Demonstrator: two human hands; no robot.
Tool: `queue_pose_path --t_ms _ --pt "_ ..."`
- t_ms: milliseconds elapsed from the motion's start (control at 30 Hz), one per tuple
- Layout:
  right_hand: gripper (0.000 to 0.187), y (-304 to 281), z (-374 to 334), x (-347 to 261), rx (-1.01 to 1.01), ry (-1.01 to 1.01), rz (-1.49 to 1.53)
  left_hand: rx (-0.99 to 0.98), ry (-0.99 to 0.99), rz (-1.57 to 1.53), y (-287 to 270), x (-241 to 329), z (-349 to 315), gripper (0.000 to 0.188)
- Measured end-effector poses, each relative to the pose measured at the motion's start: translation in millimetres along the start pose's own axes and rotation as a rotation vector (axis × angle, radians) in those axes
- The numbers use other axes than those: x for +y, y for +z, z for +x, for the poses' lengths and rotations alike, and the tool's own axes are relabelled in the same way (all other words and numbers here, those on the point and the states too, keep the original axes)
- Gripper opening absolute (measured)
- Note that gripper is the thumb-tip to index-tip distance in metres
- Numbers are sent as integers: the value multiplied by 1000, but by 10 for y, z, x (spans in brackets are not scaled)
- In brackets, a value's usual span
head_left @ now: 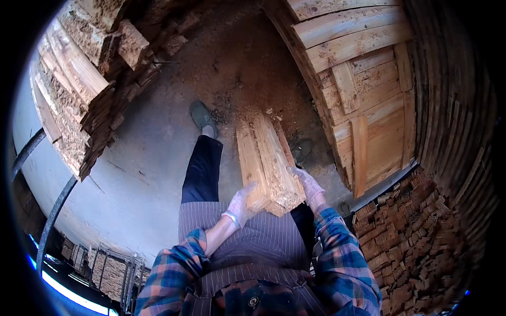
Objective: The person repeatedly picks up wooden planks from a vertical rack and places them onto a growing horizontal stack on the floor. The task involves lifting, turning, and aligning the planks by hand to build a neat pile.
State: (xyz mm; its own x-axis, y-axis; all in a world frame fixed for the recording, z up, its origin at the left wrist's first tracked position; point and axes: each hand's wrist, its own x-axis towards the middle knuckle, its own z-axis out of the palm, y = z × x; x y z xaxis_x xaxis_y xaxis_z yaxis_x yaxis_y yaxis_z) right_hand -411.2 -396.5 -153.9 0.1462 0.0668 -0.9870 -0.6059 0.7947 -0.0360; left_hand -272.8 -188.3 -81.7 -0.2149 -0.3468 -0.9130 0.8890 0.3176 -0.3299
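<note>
A bundle of long, rough-sawn wooden boards (266, 158) is held in front of my apron, its near end toward me and its far end reaching out over the floor. My left hand (241, 205), in a thin pale glove, presses against the left side of the near end. On the right side, my gloved right hand (307, 185) grips the same boards, with its fingers partly hidden by the wood. Sawdust and bits of bark cling to the boards' near end.
Stacked boards (74, 73) rise at the upper left above a bent metal bar (55, 210). A tall stack of planks (363, 95) stands at the right. Beyond its lower end lies a large pile of board ends (411, 231). Sawdust litters the concrete floor (153, 152).
</note>
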Motion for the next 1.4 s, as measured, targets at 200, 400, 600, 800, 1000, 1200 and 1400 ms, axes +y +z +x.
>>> queue_pose_path --t_ms 200,400,600,800,1000,1200,1400 --pt "34 335 427 -425 63 192 54 97 -53 28 -245 158 671 56" --pt "31 116 430 -109 27 118 172 189 28 84 -263 -77 618 52" --pt "24 -33 -314 355 -314 -56 39 220 124 162 208 -543 -657 62" --pt "27 394 -826 -32 -351 -412 95 162 600 881 485 -390 -1280 32" --pt "34 138 -1205 -819 -154 -651 209 30 553 1044 1829 -407 -1409 51" --pt "62 -1068 -1503 -1303 311 -804 22 -245 512 1447 2907 -623 -282 68" --pt "39 -2831 -418 -1275 502 -829 655 12 1138 2076 3789 -334 1545 81"
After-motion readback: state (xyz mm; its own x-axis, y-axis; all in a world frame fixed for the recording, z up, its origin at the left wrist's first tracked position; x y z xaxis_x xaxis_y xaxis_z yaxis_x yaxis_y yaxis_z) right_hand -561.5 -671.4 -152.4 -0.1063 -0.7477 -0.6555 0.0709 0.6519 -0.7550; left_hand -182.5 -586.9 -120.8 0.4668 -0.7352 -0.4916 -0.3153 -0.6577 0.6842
